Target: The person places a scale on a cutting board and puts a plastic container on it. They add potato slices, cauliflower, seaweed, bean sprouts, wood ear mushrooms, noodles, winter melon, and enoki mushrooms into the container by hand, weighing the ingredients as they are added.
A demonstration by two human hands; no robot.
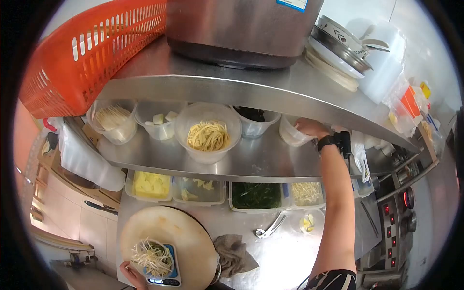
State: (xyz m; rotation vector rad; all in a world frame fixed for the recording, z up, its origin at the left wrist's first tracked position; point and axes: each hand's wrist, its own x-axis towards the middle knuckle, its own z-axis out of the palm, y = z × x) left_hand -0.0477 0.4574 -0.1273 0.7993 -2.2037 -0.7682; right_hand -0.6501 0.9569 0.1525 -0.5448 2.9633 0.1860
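The right hand (pixel 311 128) reaches over the rim of a translucent, rounded plastic tub (pixel 293 134) on the lower metal shelf (pixel 261 166), its fingers inside; whether they are closed on anything cannot be told. The left hand (pixel 133 276), cut down to a few fingers and part of the palm, lies beside a flat digital scale (pixel 172 279) with a blue top; its grip cannot be made out. On the scale sits one clear bowl (pixel 155 242) heaped with thin, glossy white sprouts (pixel 152 257), hiding most of the blue surface. Under the scale is a round, pale, thick chopping board (pixel 186 241), smooth with faint brownish stains. Five tubs stand in a row on the lower shelf, counting the one at the right hand; the middle one (pixel 208 152) holds coiled, stringy yellow noodles (pixel 208 136). Below them, four rectangular plastic trays show clearly: yellow slices (pixel 152 184), pale yellow pieces (pixel 205 184), dark green shreds (pixel 256 195) and thin sprouts (pixel 306 192); more plastic shows beyond the forearm, partly hidden. On the shiny steel worktop (pixel 241 223) are one crumpled brown cloth (pixel 236 255), one metal hand tool (pixel 271 227) and one small clear bowl (pixel 306 223) with yellowish pieces, blurred by glare.
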